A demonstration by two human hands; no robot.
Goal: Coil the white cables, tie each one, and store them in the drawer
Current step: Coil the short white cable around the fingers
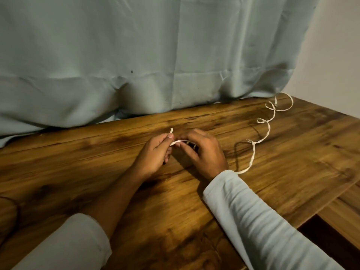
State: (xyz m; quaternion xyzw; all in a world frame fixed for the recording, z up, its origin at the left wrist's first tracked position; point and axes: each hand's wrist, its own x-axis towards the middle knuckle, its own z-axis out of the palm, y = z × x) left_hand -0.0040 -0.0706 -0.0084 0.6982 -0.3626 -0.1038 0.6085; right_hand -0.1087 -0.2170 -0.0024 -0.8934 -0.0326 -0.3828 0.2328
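At the middle of the brown wood-grain tabletop (97, 172) the two hands meet, almost touching. The left hand (155, 154) pinches a thin white twisted cable (253, 152) between thumb and fingers close to its end, so that a short tail sticks up above the thumb. A brief stretch of cable bridges to the right hand (202, 152), whose curled fingers close over it; something small and dark shows under those fingers, too hidden to identify. From beside the right hand's pale sleeve (263, 221) the cable reappears and runs away in loose loops to the table's far right corner, near the hem of the pale blue-green curtain (136, 55).
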